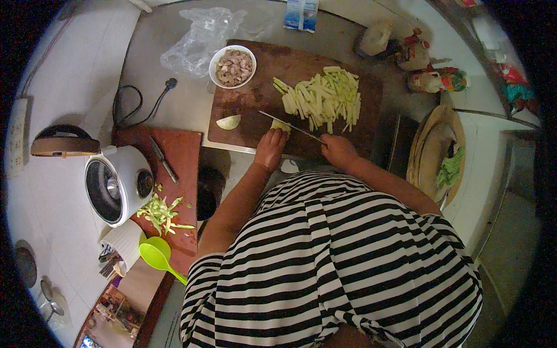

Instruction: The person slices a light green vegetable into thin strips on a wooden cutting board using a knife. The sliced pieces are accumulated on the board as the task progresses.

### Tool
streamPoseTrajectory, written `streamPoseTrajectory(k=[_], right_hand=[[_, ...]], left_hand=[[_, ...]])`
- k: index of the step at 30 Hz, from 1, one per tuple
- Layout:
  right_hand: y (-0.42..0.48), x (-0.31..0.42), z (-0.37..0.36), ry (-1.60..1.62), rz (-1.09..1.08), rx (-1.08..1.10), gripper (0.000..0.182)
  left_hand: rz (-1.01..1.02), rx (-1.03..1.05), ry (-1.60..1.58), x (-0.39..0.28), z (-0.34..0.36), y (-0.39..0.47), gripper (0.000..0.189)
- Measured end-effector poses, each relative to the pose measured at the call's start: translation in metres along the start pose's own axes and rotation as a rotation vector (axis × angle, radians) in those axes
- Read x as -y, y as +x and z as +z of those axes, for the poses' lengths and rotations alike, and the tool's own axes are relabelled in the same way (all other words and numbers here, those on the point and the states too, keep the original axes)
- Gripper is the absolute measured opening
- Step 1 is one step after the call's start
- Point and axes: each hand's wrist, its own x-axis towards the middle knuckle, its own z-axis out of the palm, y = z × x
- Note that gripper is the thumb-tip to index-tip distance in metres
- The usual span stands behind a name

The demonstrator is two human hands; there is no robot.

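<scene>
On a dark wooden cutting board (243, 102), my left hand (272, 145) presses down a small pale green vegetable piece (280, 126) with bent fingertips. My right hand (340, 151) is closed around the handle end of a kitchen knife (291, 125), seen nearly edge-on, its blade crossing just beyond my left fingertips at the piece. Past the blade lies a heap of pale green vegetable sticks (326, 98). A pale vegetable wedge (229, 122) rests left of my left hand. A white bowl (212, 69) of cut meat (235, 67) stands at the board's far left corner.
A crumpled plastic bag (200, 39) lies behind the bowl. At left, a reddish board (187, 209) carries a small knife (163, 158) and vegetable peelings (161, 213), beside an open rice cooker (126, 182) and a green ladle (156, 254). A large round basket (428, 148) stands at right.
</scene>
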Motion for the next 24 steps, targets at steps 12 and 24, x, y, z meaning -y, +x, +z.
streamPoseTrajectory(k=[12, 24], right_hand=[[0.006, -0.003, 0.003, -0.057, -0.006, 0.021, 0.015], [0.002, 0.004, -0.002, -0.028, -0.079, -0.057, 0.014]], left_hand=[[-0.072, -0.143, 0.111, -0.004, 0.016, -0.003, 0.030], [-0.053, -0.259, -0.021, -0.004, 0.007, -0.002, 0.031]])
